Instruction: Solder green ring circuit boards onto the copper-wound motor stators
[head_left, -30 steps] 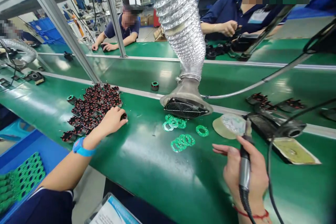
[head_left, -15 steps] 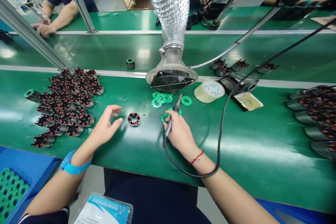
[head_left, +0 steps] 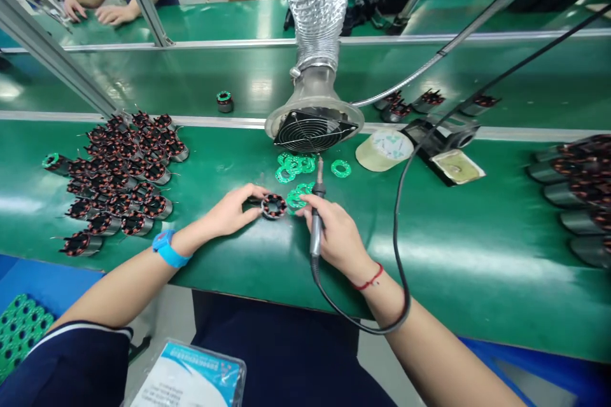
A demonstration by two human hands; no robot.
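My left hand (head_left: 237, 208) has its thumb and fingers around the left side of a motor stator (head_left: 273, 206) with copper windings, which stands on the green bench. A soldering iron (head_left: 316, 229) is in my right hand (head_left: 340, 233), its tip pointing up and away from me. Right beside the stator lie several green ring-shaped circuit boards (head_left: 298, 196), with my right fingertips close to them. Farther back is a second heap of green rings (head_left: 292, 165), and a single ring (head_left: 340, 168) lies to its right.
Many wound stators (head_left: 128, 168) crowd the left; more stators (head_left: 580, 194) stand far right. A fume extractor hood (head_left: 315, 124) hangs over the middle. Behind my right hand are a tape-like roll (head_left: 384, 150) and an iron stand with sponge (head_left: 457, 166). The iron's cable (head_left: 397, 248) loops over my forearm.
My left hand has moved right and taken hold of the stator, which now sits farther right, beside the green rings. The soldering iron has turned more upright in my right hand.
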